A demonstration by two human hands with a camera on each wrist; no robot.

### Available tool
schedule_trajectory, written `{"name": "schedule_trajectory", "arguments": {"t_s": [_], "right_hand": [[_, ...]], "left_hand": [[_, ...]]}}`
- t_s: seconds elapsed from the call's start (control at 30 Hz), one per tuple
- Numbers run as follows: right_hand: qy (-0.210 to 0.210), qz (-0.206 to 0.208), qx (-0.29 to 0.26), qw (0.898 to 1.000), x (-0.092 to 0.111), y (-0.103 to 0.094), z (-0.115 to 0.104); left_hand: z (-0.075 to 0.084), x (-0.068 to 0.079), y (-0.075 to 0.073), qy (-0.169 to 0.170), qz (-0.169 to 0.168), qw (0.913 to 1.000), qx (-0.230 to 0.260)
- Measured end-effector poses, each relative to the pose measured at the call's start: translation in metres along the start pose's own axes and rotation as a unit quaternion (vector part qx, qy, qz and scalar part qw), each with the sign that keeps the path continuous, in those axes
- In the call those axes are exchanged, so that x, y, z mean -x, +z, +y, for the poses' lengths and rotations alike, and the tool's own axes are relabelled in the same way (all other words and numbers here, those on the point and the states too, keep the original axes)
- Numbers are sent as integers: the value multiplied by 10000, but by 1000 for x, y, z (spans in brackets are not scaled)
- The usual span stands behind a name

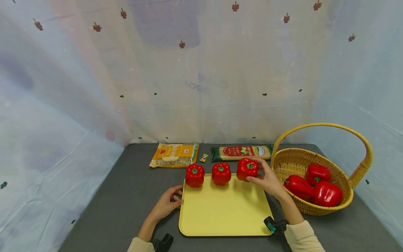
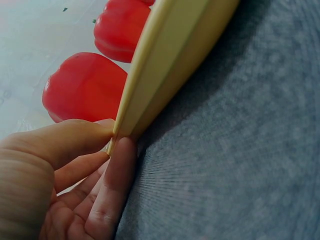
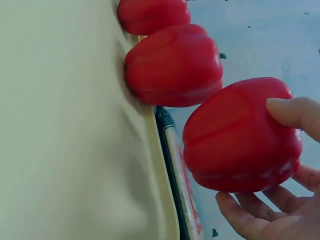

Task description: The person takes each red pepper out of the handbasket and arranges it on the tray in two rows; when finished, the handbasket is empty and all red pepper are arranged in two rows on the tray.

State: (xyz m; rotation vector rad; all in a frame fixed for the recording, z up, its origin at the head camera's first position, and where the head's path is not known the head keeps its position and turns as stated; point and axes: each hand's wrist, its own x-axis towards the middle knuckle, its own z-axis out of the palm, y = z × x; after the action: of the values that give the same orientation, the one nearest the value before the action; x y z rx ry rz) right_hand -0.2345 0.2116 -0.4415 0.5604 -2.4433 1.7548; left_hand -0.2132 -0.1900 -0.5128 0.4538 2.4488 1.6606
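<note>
My right hand (image 1: pixel 269 179) grips a red bell pepper (image 1: pixel 245 170) over the far right part of a yellow tray (image 1: pixel 225 213). In the right wrist view, thumb and fingers lie around this pepper (image 3: pixel 240 137), which hangs above the tray's surface. Two more bell peppers stand upright along the tray's far edge, a left one (image 1: pixel 194 176) and a middle one (image 1: pixel 221 174), green stems up. At the tray's left side, my left hand (image 1: pixel 167 204) pinches the rim; the left wrist view has the thumb (image 2: pixel 75 140) over the rim and a finger beneath it.
A wicker basket (image 1: pixel 349 197) with a tall handle stands at the right, holding several red bell peppers (image 1: pixel 327 193). Behind the tray lie a yellow food bag (image 1: pixel 175 155), a small wrapped packet (image 1: pixel 204 158) and a long green-ended package (image 1: pixel 240 153). A grey cloth (image 1: pixel 126 196) covers the table.
</note>
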Motion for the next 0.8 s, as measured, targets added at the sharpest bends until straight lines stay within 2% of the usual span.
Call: {"name": "schedule_trajectory", "arguments": {"t_s": [0.1,0.23,0.4,0.8], "right_hand": [[218,-74,276,9994,0,0,6],[365,-186,617,9973,1,0,15],[374,-283,671,9966,3,-1,20],[376,-510,696,9956,3,-3,17]], "left_hand": [[4,1,1,-23,-5,10000,-12],[19,5,0,-16,-64,10000,63],[34,10,-1,-79,-144,9998,128],[33,9,-1,-102,-125,9998,150]]}}
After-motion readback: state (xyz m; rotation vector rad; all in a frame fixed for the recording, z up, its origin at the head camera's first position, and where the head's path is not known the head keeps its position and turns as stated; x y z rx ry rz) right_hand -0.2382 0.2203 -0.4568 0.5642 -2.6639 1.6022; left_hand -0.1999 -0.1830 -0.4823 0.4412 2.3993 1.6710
